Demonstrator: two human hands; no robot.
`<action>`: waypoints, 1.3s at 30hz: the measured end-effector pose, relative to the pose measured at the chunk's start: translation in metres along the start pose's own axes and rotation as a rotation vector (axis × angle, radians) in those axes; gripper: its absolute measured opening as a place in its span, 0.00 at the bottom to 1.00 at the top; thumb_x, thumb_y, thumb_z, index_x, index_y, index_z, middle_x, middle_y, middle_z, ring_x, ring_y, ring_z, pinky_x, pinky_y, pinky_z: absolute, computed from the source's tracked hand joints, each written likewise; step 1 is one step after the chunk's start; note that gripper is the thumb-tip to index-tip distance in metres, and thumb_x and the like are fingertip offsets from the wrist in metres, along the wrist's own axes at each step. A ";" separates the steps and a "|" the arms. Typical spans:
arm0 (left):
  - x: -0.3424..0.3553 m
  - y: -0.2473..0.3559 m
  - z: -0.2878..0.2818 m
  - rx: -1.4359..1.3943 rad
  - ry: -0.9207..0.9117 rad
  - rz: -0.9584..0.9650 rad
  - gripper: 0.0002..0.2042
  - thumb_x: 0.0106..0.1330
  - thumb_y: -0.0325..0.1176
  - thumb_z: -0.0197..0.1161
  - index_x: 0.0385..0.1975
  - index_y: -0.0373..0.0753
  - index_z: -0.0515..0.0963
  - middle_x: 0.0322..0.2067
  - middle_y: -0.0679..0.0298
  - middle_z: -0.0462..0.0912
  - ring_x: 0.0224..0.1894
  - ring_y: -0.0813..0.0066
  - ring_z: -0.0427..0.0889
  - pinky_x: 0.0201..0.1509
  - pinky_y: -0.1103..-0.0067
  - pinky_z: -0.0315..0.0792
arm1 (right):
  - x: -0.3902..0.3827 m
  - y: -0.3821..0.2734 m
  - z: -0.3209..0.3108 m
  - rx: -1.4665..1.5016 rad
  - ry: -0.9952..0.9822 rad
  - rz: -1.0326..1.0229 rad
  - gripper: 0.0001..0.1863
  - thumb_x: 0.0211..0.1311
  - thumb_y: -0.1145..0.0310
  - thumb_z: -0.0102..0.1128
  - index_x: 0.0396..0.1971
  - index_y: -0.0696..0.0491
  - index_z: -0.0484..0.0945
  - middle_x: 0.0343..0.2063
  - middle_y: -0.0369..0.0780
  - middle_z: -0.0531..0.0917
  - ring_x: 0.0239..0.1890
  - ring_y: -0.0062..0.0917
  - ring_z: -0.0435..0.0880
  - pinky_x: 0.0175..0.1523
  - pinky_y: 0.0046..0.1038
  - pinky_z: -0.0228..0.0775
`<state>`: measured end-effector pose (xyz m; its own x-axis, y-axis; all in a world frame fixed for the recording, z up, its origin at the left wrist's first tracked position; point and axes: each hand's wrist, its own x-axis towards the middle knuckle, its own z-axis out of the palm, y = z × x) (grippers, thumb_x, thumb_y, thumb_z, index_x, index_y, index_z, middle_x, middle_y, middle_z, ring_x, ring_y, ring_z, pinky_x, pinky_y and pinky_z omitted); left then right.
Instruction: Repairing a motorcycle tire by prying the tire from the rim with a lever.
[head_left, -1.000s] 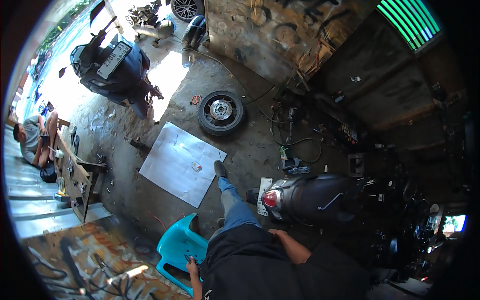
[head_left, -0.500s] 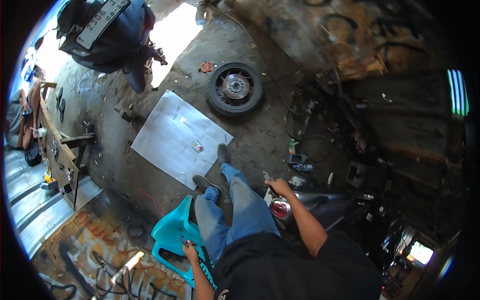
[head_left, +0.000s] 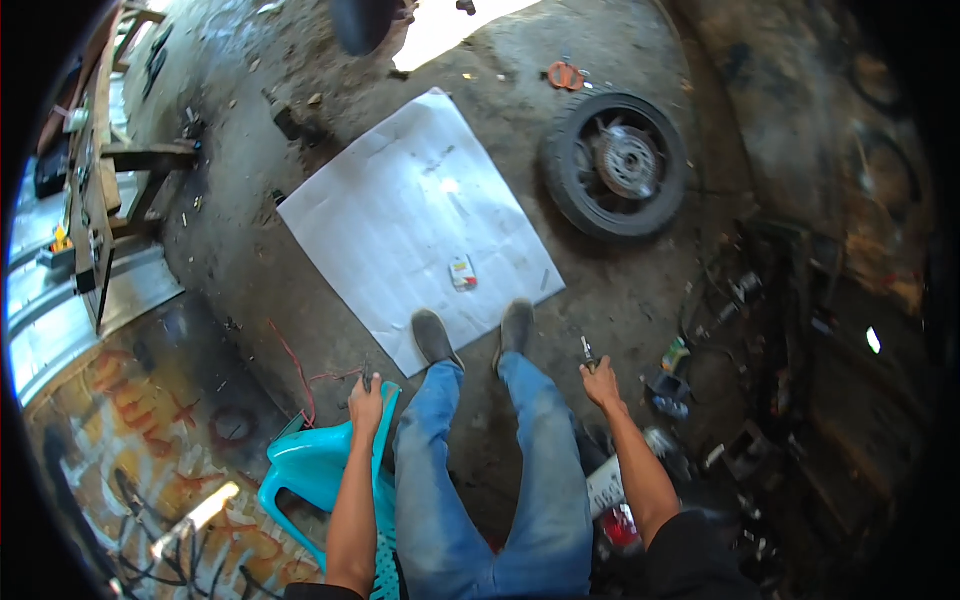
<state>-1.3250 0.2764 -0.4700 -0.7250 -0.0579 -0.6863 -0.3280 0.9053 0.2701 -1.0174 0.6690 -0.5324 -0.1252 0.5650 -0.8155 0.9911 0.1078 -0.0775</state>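
Note:
My left hand (head_left: 366,408) is closed round a small dark tool (head_left: 367,377), too small to name, above the edge of a turquoise plastic chair (head_left: 312,453). In my right hand (head_left: 601,384) are what look like pliers (head_left: 587,350), their silvery tip pointing away from me. A large white sheet (head_left: 400,200) lies on the floor ahead, and the toes of my shoes (head_left: 432,336) are on its near edge. On the sheet rests a small white and red pack (head_left: 462,273).
A motorcycle wheel with tyre (head_left: 615,165) lies right of the sheet, an orange object (head_left: 565,76) beyond it. Loose parts (head_left: 668,385) litter the floor at right. A red tail light (head_left: 620,525) is by my right arm. A wooden bench (head_left: 105,170) stands at left.
The view has swung, bringing the sheet and wheel nearer. Both my hands have moved forward with their tools. My feet now stand side by side at the sheet's edge.

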 end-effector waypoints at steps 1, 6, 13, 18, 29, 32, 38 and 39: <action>0.029 0.005 0.015 0.043 -0.014 -0.036 0.23 0.74 0.52 0.57 0.44 0.33 0.81 0.37 0.42 0.85 0.44 0.38 0.83 0.51 0.56 0.73 | 0.026 0.000 0.016 -0.005 0.000 -0.025 0.29 0.69 0.54 0.61 0.58 0.60 0.64 0.45 0.67 0.81 0.54 0.64 0.78 0.59 0.56 0.68; 0.174 -0.017 0.069 0.116 0.036 -0.096 0.23 0.70 0.54 0.60 0.43 0.36 0.84 0.40 0.43 0.87 0.49 0.38 0.84 0.55 0.55 0.74 | 0.130 -0.029 0.078 -0.016 0.023 -0.010 0.34 0.70 0.54 0.59 0.66 0.59 0.61 0.55 0.67 0.75 0.57 0.65 0.75 0.62 0.55 0.66; 0.332 -0.088 0.138 0.170 0.328 -0.186 0.33 0.69 0.54 0.64 0.60 0.26 0.74 0.51 0.36 0.83 0.56 0.37 0.81 0.61 0.57 0.75 | 0.267 0.037 0.127 -0.167 0.488 -0.018 0.39 0.62 0.63 0.68 0.69 0.58 0.60 0.57 0.60 0.71 0.60 0.58 0.73 0.64 0.51 0.68; 0.392 -0.149 0.140 0.064 0.608 -0.339 0.45 0.69 0.58 0.65 0.69 0.21 0.60 0.52 0.31 0.81 0.58 0.37 0.81 0.61 0.57 0.75 | 0.292 -0.004 0.152 -0.073 0.924 -0.048 0.36 0.56 0.69 0.67 0.66 0.60 0.65 0.57 0.56 0.71 0.60 0.55 0.72 0.65 0.49 0.66; 0.392 -0.158 0.180 -0.184 0.627 -0.246 0.43 0.64 0.55 0.72 0.66 0.22 0.67 0.57 0.32 0.78 0.60 0.39 0.80 0.66 0.59 0.72 | 0.322 -0.159 0.156 0.126 0.664 -0.696 0.32 0.64 0.58 0.69 0.60 0.65 0.71 0.57 0.56 0.76 0.61 0.52 0.74 0.64 0.48 0.66; 0.425 -0.178 0.165 -0.267 0.709 -0.124 0.38 0.63 0.48 0.74 0.64 0.23 0.70 0.58 0.35 0.79 0.61 0.41 0.80 0.67 0.60 0.72 | 0.348 -0.169 0.163 0.260 0.685 -0.704 0.31 0.66 0.60 0.68 0.60 0.65 0.71 0.57 0.57 0.77 0.60 0.52 0.75 0.64 0.47 0.66; 0.429 -0.088 0.174 -0.271 0.574 0.121 0.34 0.65 0.44 0.73 0.62 0.24 0.72 0.58 0.35 0.79 0.62 0.41 0.79 0.66 0.60 0.71 | 0.347 -0.113 0.123 0.239 0.723 -0.645 0.22 0.64 0.64 0.68 0.53 0.59 0.73 0.47 0.53 0.79 0.55 0.49 0.78 0.60 0.47 0.68; 0.432 -0.073 0.175 -0.253 0.554 0.145 0.35 0.65 0.45 0.72 0.63 0.24 0.71 0.58 0.34 0.79 0.61 0.39 0.79 0.66 0.59 0.71 | 0.347 -0.108 0.118 0.242 0.736 -0.638 0.22 0.64 0.64 0.68 0.53 0.59 0.73 0.47 0.53 0.79 0.55 0.49 0.78 0.60 0.47 0.68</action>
<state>-1.5078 0.2590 -0.9042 -0.9570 -0.2129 -0.1971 -0.2868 0.7964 0.5325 -1.1628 0.7571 -0.8751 -0.5515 0.8337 -0.0291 0.7008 0.4441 -0.5582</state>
